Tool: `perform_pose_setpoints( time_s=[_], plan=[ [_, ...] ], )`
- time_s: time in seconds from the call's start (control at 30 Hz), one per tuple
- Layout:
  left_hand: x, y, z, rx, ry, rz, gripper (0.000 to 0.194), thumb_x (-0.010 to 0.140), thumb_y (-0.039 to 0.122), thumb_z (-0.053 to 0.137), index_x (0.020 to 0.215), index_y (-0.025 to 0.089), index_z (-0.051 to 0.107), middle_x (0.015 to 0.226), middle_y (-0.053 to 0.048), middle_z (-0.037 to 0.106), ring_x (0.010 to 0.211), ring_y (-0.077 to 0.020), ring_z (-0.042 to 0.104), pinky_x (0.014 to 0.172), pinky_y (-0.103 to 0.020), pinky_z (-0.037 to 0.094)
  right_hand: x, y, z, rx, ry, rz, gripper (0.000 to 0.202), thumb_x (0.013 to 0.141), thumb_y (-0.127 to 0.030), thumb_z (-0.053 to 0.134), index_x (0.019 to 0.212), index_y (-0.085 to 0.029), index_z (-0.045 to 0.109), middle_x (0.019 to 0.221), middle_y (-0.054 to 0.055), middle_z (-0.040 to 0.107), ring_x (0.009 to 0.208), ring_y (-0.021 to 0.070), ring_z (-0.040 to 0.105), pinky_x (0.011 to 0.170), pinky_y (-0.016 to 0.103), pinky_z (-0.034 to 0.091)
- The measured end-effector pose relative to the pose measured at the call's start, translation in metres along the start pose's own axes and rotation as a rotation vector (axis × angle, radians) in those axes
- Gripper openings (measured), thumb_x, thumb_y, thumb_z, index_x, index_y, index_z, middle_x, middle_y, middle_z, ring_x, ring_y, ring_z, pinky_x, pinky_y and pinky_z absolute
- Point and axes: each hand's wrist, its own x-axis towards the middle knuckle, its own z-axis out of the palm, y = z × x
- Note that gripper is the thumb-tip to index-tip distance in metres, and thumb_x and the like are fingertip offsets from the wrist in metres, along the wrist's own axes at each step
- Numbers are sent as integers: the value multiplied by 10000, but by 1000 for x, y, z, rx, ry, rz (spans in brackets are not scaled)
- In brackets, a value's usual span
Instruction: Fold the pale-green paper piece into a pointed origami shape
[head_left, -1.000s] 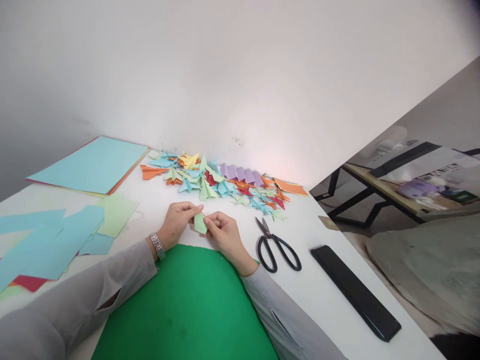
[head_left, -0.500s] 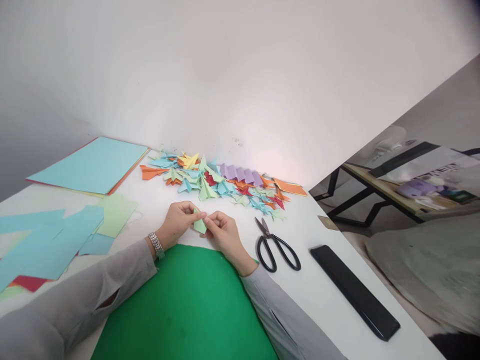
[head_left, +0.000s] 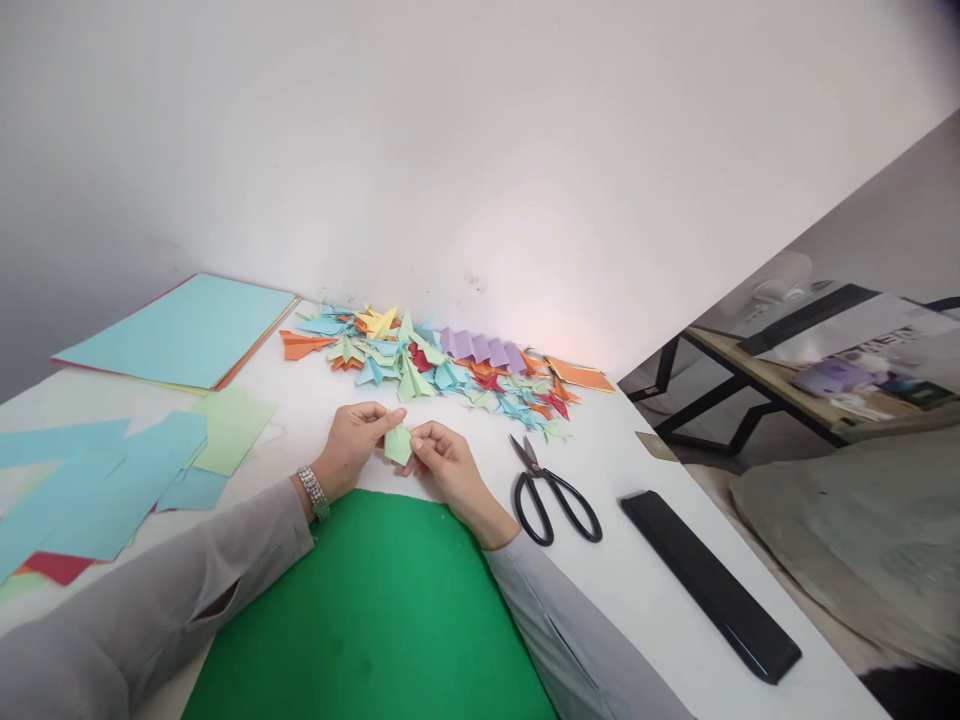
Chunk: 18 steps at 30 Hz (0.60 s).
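Observation:
Between my two hands is a small folded piece of light green paper [head_left: 398,446], held just past the far edge of a green mat [head_left: 367,600]. My left hand [head_left: 356,442] pinches its left side between thumb and fingers. On its right edge, the thumb and fingertips of my right hand [head_left: 450,470] are closed. Some of my fingers are hidden behind the paper. Beyond my hands lies a heap of small folded paper planes [head_left: 412,380] in several colours, with a purple pleated paper strip [head_left: 482,347] on it.
Black-handled scissors [head_left: 547,490], blades slightly apart, lie right of my right hand, and a long black case [head_left: 709,585] lies farther right. Loose blue paper pieces [head_left: 97,490] are at left, with a stack of coloured sheets [head_left: 187,325] behind them. A white wall [head_left: 420,150] bounds the back.
The light green paper shows a broader, flatter face now, and my right fingertips have shifted slightly to its right edge. Both hands stay in nearly the same place.

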Motion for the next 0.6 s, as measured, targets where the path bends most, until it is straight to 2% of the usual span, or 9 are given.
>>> perform_pose_setpoints(
  time_s=[0.37,0.47,0.6],
  plan=[
    [0,0,1,-30,20,20,354,579,413,806,511,147,583,467,16,563,459,-90,477,472,-231,376,-2,-5,1,38,87,22,254,739,-430,670,774,-182,626,506,-12,652,464,146,619,460,231,396],
    [0,-1,-1,-5,-3,36,350,607,418,789,515,147,587,475,14,563,466,-88,469,480,-230,372,-2,-5,2,56,125,29,275,752,-461,645,744,-187,626,531,-9,647,471,143,614,463,236,418],
    [-2,0,-1,32,-47,44,349,645,420,763,516,149,583,460,26,526,457,-86,449,471,-228,355,-2,0,3,-28,120,11,337,737,-518,674,708,-192,592,493,-12,628,423,124,551,450,230,393]
  ],
)
